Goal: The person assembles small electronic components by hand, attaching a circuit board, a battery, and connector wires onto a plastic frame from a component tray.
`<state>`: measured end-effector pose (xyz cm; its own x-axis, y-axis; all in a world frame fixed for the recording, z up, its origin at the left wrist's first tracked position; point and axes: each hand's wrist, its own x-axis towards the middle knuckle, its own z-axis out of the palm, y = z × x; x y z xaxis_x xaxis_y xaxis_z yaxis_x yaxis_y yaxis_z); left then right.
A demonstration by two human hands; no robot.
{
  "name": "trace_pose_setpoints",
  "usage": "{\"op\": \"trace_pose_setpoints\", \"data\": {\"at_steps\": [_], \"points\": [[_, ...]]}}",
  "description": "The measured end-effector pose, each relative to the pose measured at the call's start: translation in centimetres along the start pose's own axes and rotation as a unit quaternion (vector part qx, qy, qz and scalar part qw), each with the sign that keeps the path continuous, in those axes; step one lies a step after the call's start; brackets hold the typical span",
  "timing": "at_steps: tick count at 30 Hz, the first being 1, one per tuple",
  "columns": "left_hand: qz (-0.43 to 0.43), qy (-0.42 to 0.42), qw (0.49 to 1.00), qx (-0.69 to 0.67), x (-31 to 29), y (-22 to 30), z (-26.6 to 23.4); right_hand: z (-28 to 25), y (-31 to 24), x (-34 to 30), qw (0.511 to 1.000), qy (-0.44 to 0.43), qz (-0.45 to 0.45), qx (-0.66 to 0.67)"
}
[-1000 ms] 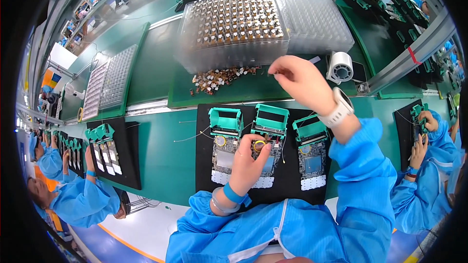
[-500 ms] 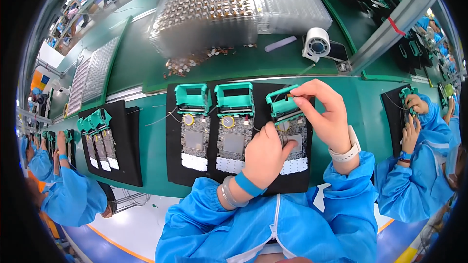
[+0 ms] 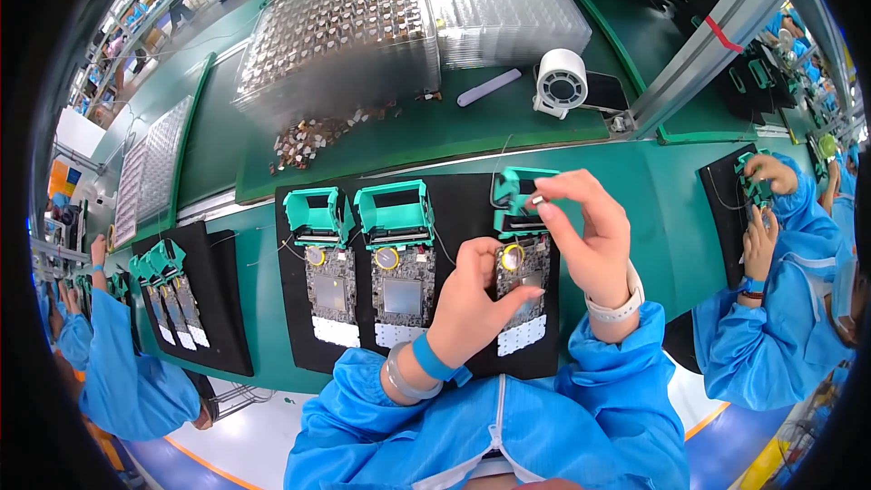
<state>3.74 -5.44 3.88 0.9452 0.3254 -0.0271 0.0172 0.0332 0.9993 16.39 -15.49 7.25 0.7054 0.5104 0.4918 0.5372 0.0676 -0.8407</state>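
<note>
My right hand [image 3: 594, 231] pinches a small pale part [image 3: 537, 200] between thumb and forefinger, above the green plastic frame [image 3: 510, 192] of the rightmost circuit board. The part's exact kind is too small to make out. On that circuit board [image 3: 535, 263], my left hand [image 3: 467, 308] is closed at the left edge, fingers curled and thumb lying across its face. A round coin cell [image 3: 512, 257] shows between thumb and fingers. Two similar boards, a middle one [image 3: 403, 295] and a left one [image 3: 331, 293], lie alongside with green frames at their tops.
A black mat [image 3: 290, 327] lies under the boards. Behind stand clear trays of small parts [image 3: 340, 36], stacked clear trays [image 3: 508, 9], loose parts [image 3: 308, 141], a pale purple stick [image 3: 490, 88] and a white fan [image 3: 561, 82]. Co-workers in blue sit left and right.
My right hand has drawn back slightly from the green frame, and the small pale part now shows in its pinch. My left hand stays at the board. The whole view has shifted somewhat.
</note>
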Motion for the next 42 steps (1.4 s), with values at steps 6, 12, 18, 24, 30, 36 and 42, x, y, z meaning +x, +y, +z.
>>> {"op": "trace_pose_setpoints", "data": {"at_steps": [6,12,18,24,30,36,42], "points": [[0.003,0.01,0.992,-0.126,-0.1,0.9,-0.3,-0.4,-0.9,0.2,0.995,-0.084,-0.045,-0.014],[0.023,0.07,0.991,-0.108,-0.1,1.0,-0.9,-0.1,-1.1,0.2,0.986,-0.146,-0.062,-0.045],[0.013,0.082,0.991,-0.103,-0.2,1.3,-0.7,-0.1,-1.3,0.2,0.983,-0.156,-0.073,-0.067],[0.018,0.089,0.99,-0.11,-0.3,1.1,-0.5,0.0,-1.3,0.1,0.985,-0.147,-0.056,-0.065],[0.019,0.095,0.99,-0.098,-0.4,1.1,-0.5,0.0,-1.4,0.1,0.987,-0.141,-0.045,-0.056],[0.018,0.112,0.987,-0.117,-0.3,1.2,-0.3,-0.3,-1.7,0.2,0.985,-0.17,-0.005,-0.019],[0.045,0.145,0.985,-0.088,-0.6,0.7,0.3,0.0,-1.1,-0.5,0.982,-0.182,0.033,0.048]]}}
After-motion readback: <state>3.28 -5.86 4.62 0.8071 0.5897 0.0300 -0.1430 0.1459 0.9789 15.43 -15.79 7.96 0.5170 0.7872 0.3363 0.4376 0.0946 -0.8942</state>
